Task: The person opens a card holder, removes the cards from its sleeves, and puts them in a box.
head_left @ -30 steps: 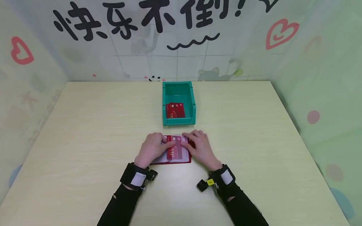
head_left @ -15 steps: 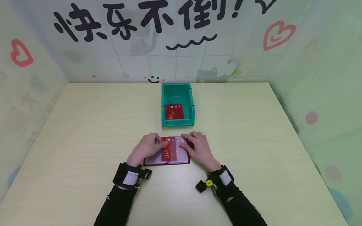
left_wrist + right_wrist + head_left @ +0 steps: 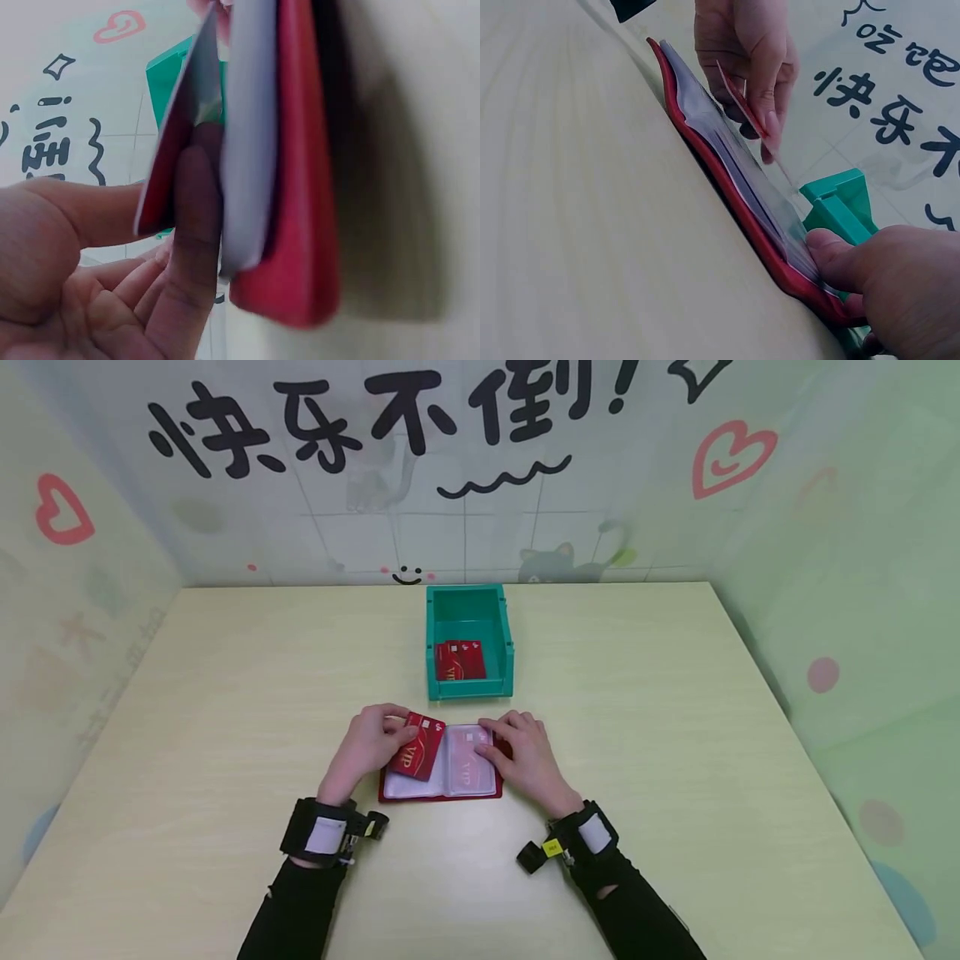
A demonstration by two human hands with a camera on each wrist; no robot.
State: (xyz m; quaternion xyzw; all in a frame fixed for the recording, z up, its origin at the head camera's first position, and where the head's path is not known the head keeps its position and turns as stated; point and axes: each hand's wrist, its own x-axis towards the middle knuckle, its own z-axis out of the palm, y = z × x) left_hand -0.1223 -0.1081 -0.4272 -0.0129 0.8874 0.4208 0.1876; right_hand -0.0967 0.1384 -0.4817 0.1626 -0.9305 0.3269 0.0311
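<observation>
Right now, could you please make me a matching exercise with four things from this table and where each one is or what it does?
1. left hand
2. right hand
3. card holder
4. green bin

a. holds red cards at the table's far side
b. lies open on the table
c. pinches a red VIP card
d. presses on the holder's right page

Pairs: 1-c, 2-d, 3-b, 4-a
</observation>
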